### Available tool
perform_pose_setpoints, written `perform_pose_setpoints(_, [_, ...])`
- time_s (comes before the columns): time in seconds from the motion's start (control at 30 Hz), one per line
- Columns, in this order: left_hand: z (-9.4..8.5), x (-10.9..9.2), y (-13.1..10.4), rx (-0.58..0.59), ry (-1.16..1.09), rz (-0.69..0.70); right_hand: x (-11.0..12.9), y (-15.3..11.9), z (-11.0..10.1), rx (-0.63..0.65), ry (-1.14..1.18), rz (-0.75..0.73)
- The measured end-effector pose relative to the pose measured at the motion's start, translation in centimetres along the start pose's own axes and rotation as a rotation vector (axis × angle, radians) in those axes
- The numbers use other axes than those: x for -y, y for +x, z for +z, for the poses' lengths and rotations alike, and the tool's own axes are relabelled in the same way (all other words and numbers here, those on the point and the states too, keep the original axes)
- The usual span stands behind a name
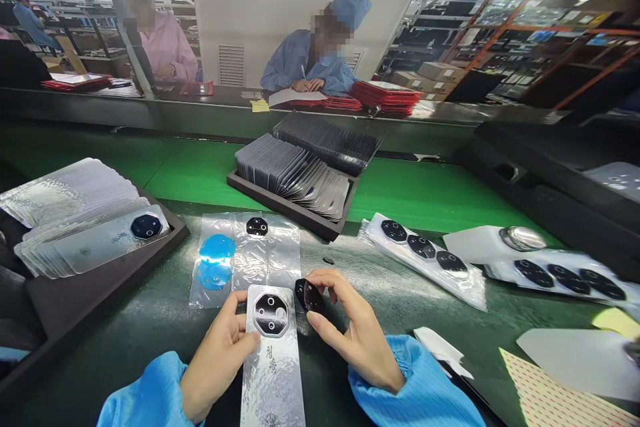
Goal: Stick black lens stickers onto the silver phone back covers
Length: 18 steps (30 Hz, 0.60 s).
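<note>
My left hand (225,350) grips a silver phone back cover (275,380) by its upper left edge, thumb on its face. Near the cover's top sits an octagonal camera area (271,315) with several round openings. Just right of it, my right hand (350,320) pinches a black, glossy camera lens cover (310,296) between thumb and fingers, tilted and apart from the camera area. Behind both hands lies a clear plastic sheet (285,260) with pockets, holding one black lens cover (257,226) and blue round films (216,261).
A dark tray (165,240) of silver covers stands left. Another tray (320,230) of upright dark panels sits at the centre back. Bagged lens covers (423,250), a white bottle with a metal top (475,245) and a dotted sheet (555,393) lie right. A person (300,57) writes beyond the bench.
</note>
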State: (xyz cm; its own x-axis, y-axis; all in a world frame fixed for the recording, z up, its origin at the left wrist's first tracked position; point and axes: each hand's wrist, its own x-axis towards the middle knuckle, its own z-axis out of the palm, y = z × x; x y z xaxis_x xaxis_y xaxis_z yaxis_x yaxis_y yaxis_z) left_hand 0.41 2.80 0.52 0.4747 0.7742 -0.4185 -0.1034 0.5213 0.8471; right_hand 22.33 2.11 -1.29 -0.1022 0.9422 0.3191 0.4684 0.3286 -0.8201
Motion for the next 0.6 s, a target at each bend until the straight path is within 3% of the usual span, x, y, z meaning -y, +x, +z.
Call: perform_pose_setpoints(0.6, [-0.04,-0.05,-0.04,0.003,0.02,-0.004,-0.16,0.07,0.11,0.001,0.006,-0.016])
